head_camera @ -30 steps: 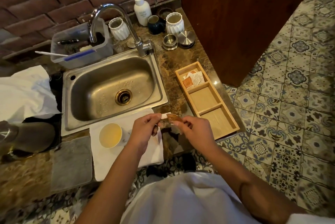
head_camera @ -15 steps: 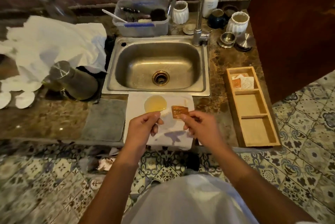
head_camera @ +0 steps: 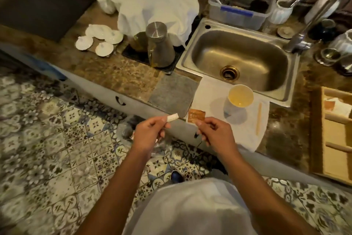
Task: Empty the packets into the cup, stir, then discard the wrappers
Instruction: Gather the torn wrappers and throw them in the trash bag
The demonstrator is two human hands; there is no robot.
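My left hand (head_camera: 152,133) pinches a small white strip of wrapper (head_camera: 173,117), held out over the floor in front of the counter. My right hand (head_camera: 213,134) pinches an orange packet (head_camera: 196,115) by its lower edge, upright, just off the counter's front. A paper cup (head_camera: 240,96) with pale yellow liquid stands on a white cloth (head_camera: 213,90) in front of the sink. A wooden stir stick (head_camera: 259,118) lies on the cloth to the cup's right. More packets (head_camera: 332,105) sit in a wooden tray (head_camera: 320,139) at the far right.
A steel sink (head_camera: 240,59) with a tap (head_camera: 312,12) lies behind the cup. A metal jug (head_camera: 160,44), white towel (head_camera: 158,4) and white lids (head_camera: 101,40) are to the left. A clear bag (head_camera: 125,130) lies on the patterned floor below my left hand.
The view has swung left and down. My hands have drawn apart and moved left, off the counter edge; the white strip is now separate from the orange packet.
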